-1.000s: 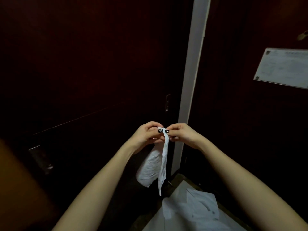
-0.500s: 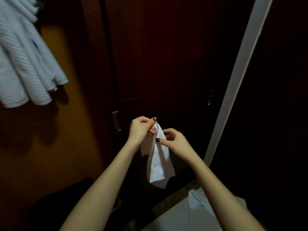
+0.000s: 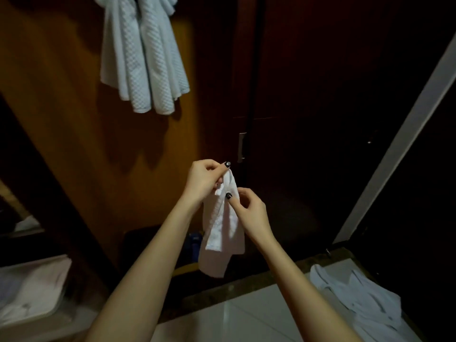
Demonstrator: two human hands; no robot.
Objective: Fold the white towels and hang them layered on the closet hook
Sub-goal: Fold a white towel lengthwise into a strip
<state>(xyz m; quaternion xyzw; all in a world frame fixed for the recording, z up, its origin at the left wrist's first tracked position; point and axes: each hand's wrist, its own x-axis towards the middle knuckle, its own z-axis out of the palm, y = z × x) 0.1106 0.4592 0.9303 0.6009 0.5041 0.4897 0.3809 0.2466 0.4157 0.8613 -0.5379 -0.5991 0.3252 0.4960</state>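
White towels (image 3: 357, 299) lie unfolded on the floor (image 3: 246, 314), near right, waiting. Just beyond, my left hand (image 3: 204, 180) pinches the top of a folded towel (image 3: 222, 233), my right hand (image 3: 249, 211) its edge below. Far left, hung towels (image 3: 143, 53) are already layered; this one, I judge, goes next.

The room is dim. Dark wooden closet doors (image 3: 308, 95) stand beside an orange-brown panel (image 3: 61, 119). Pale glossy tiles (image 3: 246, 317) cover the floor.
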